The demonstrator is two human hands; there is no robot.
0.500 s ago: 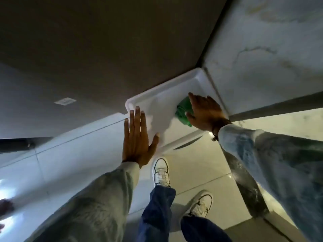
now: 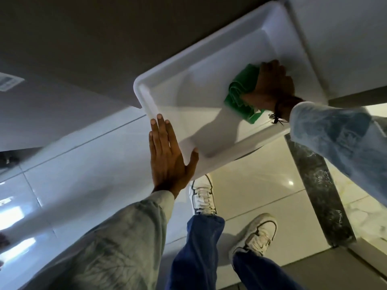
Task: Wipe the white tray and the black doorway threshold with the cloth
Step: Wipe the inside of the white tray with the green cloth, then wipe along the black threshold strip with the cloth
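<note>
Two hands are in my view. My right hand [image 2: 272, 86] lies palm-down on the green cloth [image 2: 238, 95], fingers spread and pressing it against the floor of the white tray [image 2: 188, 91]; the cloth bunches out to the left of the fingers and below the wrist. My left hand [image 2: 167, 155] is flat and open, fingers together, with its fingertips at the tray's near left rim and the thumb touching the tray's lower edge, gripping nothing. I see the tray resting on the glossy tiled floor [image 2: 83, 174], tucked into a corner against a dark wall. Just right of the tray, the black doorway threshold [image 2: 320, 197] runs along the floor, speckled with pale marks. My two white sneakers [image 2: 202, 195] stand below the tray.
</note>
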